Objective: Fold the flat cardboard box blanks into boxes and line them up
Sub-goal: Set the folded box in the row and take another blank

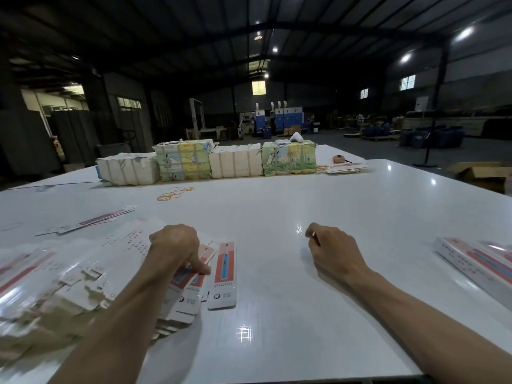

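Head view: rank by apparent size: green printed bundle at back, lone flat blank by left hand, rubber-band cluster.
1-2. green printed bundle and lone flat blank: about alike on screen; the blank is far nearer the camera, so unranked.
3. rubber-band cluster.

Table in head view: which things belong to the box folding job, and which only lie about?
For the job: pile of flat blanks, touched by the left hand; single blank beside it; folded boxes at the right.
Lying about: rubber bands; wrapped bundles at the far side.
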Demonstrator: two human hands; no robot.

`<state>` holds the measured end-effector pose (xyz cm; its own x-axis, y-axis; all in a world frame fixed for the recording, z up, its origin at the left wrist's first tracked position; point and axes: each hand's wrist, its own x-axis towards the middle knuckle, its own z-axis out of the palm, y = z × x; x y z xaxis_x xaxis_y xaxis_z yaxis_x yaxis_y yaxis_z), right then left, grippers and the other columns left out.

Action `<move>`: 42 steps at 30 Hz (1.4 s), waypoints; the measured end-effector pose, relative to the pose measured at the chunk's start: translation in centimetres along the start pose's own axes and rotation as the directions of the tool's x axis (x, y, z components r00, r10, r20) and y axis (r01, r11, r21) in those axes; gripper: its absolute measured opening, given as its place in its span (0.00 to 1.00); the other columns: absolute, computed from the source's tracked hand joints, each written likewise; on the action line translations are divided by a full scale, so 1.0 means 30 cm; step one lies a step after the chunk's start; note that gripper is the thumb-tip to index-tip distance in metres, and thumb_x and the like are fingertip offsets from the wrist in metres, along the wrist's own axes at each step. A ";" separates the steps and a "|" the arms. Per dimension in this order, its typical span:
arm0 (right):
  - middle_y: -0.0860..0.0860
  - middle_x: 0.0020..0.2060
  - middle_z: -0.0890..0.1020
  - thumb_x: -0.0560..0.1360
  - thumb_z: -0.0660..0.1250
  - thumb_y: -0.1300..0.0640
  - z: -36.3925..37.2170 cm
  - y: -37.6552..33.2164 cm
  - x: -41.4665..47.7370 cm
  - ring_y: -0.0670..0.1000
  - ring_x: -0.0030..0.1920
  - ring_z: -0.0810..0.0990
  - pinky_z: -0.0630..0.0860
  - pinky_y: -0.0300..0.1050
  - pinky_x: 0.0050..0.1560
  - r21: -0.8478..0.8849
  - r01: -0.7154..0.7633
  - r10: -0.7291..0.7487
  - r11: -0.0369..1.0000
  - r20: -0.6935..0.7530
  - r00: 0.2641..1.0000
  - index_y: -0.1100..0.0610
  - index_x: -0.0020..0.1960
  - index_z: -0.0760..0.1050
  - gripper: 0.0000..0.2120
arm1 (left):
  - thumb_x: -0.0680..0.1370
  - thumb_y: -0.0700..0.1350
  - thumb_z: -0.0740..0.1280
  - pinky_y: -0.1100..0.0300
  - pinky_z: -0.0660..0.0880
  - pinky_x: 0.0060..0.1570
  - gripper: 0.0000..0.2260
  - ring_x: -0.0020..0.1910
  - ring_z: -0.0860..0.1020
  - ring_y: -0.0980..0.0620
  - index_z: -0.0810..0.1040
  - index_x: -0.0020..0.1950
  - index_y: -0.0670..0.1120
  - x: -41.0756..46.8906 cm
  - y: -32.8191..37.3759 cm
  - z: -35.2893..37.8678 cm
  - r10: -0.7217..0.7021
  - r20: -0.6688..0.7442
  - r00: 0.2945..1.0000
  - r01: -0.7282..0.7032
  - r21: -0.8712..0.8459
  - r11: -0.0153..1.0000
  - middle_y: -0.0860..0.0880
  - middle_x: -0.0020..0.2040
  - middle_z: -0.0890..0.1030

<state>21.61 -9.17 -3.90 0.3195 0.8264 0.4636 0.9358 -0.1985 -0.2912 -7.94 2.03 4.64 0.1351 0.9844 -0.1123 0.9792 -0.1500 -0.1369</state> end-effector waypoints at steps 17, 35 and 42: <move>0.45 0.38 0.82 0.80 0.59 0.60 -0.009 -0.005 -0.003 0.52 0.44 0.78 0.76 0.49 0.46 0.118 0.006 -0.008 0.993 0.014 1.000 0.51 0.55 0.78 0.11 | 0.82 0.51 0.71 0.47 0.85 0.48 0.18 0.51 0.87 0.40 0.76 0.65 0.40 0.034 0.038 -0.109 0.530 -0.007 0.848 -0.233 -0.903 0.362 0.42 0.50 0.87; 0.50 0.47 0.82 0.82 0.67 0.64 -0.053 -0.041 0.049 0.49 0.44 0.82 0.85 0.51 0.49 0.335 0.201 -0.060 0.920 -0.387 0.920 0.56 0.65 0.77 0.13 | 0.84 0.67 0.53 0.48 0.84 0.47 0.31 0.47 0.87 0.40 0.89 0.56 0.47 -0.037 0.421 0.179 0.587 -0.089 0.804 0.183 -0.904 -0.388 0.38 0.57 0.86; 0.50 0.66 0.76 0.84 0.65 0.52 -0.103 -0.094 0.116 0.51 0.65 0.75 0.82 0.52 0.57 0.148 0.394 -0.373 0.907 -0.154 0.915 0.55 0.69 0.78 0.16 | 0.85 0.65 0.54 0.52 0.83 0.36 0.30 0.38 0.87 0.40 0.86 0.47 0.45 -0.061 0.424 0.168 0.545 -0.134 0.828 0.110 -0.914 -0.392 0.39 0.44 0.87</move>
<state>20.54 -7.36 1.14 -0.0333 0.7493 0.6614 0.9527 0.2239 -0.2057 3.51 -2.14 -1.85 0.6659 0.7452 -0.0353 -0.2303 0.2503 0.9404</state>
